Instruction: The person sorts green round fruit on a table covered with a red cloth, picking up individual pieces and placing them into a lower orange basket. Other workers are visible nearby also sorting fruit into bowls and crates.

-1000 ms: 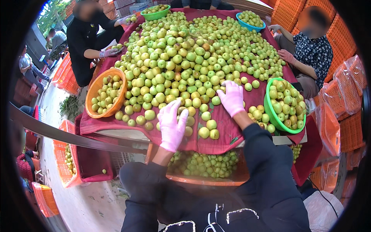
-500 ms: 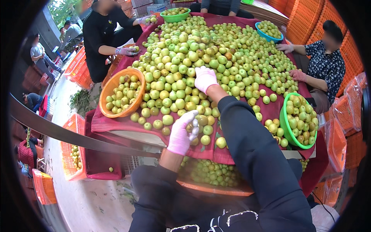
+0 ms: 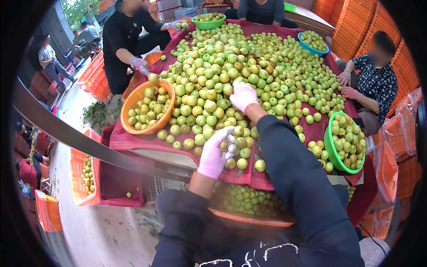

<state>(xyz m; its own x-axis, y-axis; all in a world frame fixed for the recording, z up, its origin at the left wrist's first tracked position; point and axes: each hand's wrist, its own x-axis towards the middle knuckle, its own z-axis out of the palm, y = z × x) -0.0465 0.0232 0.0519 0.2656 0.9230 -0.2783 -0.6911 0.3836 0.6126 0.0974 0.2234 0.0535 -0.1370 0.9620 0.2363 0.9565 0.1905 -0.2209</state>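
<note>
A heap of round yellow-green fruit (image 3: 209, 82), some with brown patches, covers a table draped in dark red cloth (image 3: 122, 141). My right hand (image 3: 243, 95), in a pink and white glove, reaches into the middle of the heap. Its fingers curl down on a fruit there, their tips partly hidden. Close to the near edge is my left hand (image 3: 215, 153), gloved alike, with fingers loosely bent and a gap between thumb and fingers. I see no fruit in that gap. Several fruits lie just beyond it.
An orange basket (image 3: 171, 113) of fruit stands at left, a green one (image 3: 329, 147) at right. At the far side are another green basket (image 3: 209, 26) and a blue one (image 3: 313, 52). Co-workers sit around. Fruit fills an orange container (image 3: 249, 218) beneath the near edge.
The view has shifted slightly. The left co-worker's gloved hand has moved to the orange basket, a fruit just below it. The right co-worker's hands have drawn back. My hands have barely moved.
</note>
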